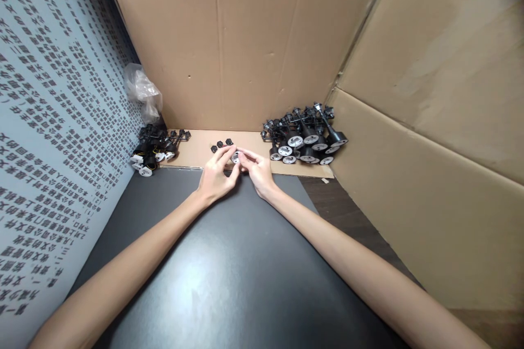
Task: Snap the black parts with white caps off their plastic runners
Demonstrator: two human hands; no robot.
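Observation:
My left hand (219, 173) and my right hand (257, 170) meet at the far edge of the dark mat. Between their fingertips is a small miniature street lamp, its round whitish base (235, 157) turned toward me; fingers cover most of the rest. Both hands are closed on it. Just beyond my left fingers show three small black lantern heads (220, 145); whether they belong to the held lamp I cannot tell. To the right of my right hand lies a heap of black miniature street lamps (303, 133) with pale round bases.
At the left, more black lamp pieces (155, 144) lie with white discs and thin yellow wires. A crumpled clear plastic bag (143, 92) is behind them. Cardboard walls (254, 49) rise behind and right; a printed sheet (69, 120) stands left. The dark mat (213, 272) lies below my arms.

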